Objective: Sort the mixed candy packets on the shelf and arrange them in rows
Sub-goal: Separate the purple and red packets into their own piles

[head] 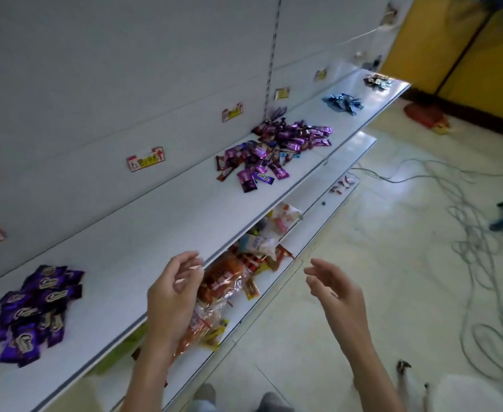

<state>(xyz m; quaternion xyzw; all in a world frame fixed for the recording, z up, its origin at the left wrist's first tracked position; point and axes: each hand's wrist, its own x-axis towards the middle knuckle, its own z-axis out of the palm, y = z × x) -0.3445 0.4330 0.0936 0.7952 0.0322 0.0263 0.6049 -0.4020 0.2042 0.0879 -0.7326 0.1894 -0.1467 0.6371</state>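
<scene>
Both hands are empty. Left hand (176, 292) hangs over the front edge of the shelf (155, 233), fingers loosely curled, gripping nothing. Right hand (336, 295) is out over the floor, fingers relaxed, nothing in it.

Candy sits in 4 lots on the shelf:
- near pile (33, 310), purple packets, at left
- mixed pile (274, 150), mid-shelf, purple with brown and odd colours
- blue pile (342, 102), farther right
- dark pile (378, 80), at the far end

No rows yet, so judged early in the task.

Risks:
- The mixed pile lies close to the front lip. A hasty sweep could push packets off onto the lower shelf (324, 209) or the floor.
- The purple wrappers look alike and are easy to mis-sort. Print on the far ones is too blurred to read, possibly 2 brands.
- The mixed pile is well apart from both hands and needs a reach or a step right.

Around:
- Snack bags (229, 281) crowd the lower shelf right under the left hand and could snag it.
- Cables (467, 233) loop on the floor at right, a trip hazard when stepping.
- Tags (146, 159) sit on the back panel.
</scene>
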